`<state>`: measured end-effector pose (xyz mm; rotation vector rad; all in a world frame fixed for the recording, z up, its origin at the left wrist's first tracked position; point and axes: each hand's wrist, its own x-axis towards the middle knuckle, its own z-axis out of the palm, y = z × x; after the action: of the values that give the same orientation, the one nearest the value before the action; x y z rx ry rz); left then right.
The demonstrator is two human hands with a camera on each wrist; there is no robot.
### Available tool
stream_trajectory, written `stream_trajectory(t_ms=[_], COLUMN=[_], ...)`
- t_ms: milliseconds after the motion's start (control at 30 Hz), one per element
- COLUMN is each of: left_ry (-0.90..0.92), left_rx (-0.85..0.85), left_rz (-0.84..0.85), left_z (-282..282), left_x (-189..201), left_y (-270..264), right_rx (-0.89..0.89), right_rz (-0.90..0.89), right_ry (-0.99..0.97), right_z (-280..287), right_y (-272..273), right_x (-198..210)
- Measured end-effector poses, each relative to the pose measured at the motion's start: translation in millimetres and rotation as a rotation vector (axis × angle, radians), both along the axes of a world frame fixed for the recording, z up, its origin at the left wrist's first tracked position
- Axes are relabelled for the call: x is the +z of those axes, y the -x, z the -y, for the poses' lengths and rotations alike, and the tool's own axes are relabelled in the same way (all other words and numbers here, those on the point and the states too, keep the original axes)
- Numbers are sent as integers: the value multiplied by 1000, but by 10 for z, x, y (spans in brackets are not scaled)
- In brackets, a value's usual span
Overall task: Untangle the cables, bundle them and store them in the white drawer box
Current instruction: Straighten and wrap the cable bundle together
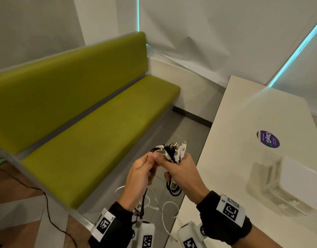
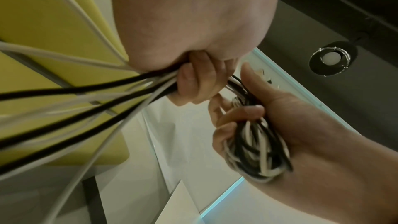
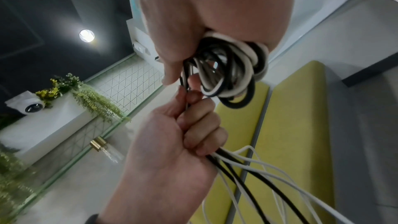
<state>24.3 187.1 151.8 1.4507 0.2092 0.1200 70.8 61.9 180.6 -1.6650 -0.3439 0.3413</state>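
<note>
**Both hands on the cables, box waiting on the table**

The right hand (image 1: pixel 182 173) is fisted round a coil of black and white cables (image 1: pixel 173 154), plug ends sticking up above the knuckles. Just beside it, the left hand (image 1: pixel 141 174) has its fingers curled round the loose strands, which trail down toward the floor.

The right wrist view shows the coil's loops hanging below the right fist, and the strands leaving the left fist past a green bench (image 1: pixel 93 111). The left wrist view shows the loops lying across the right palm.

Only the head view shows the white box (image 1: pixel 286 185), on the table (image 1: pixel 231 122) well to the right of the hands. A purple sticker (image 1: pixel 268 139) on the table reads "ClayG"; its small print is unreadable.
</note>
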Motion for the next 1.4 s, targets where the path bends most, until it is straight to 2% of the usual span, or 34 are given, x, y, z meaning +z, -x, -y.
stream_trajectory(t_ms=[200,400,700,933,1033,1233,1300,1400], left_ry=[-20,-125,-284,-116,-158,-131,-46,-71], left_rx=[20,-174,-228,-77,-68,-113,-115,-129], left_rz=[-69,-32,-98,-33,1,16,18,63], left_z=[99,118,41,-8,-27,-62,-92,-195], left_x=[-14,165,-37,-10,-3,-150,-211,-362], left_y=[4,17,-70,-71,-114,-41,32,107], right_rx=[30,68,67,33,-26,-32,-31,-16], right_rz=[-49,-144,-159,-309,-370,-376,-408,-481], right_ry=[-29,-34,-25,-212,-263,-192,-236,-336], right_z=[-66,-77,-42,-221,-273,-338,-381,-409], right_y=[-16,-44,-58,-56,-45,30,32,-10], right_x=[-2,27,-29,119,180,164,168,226])
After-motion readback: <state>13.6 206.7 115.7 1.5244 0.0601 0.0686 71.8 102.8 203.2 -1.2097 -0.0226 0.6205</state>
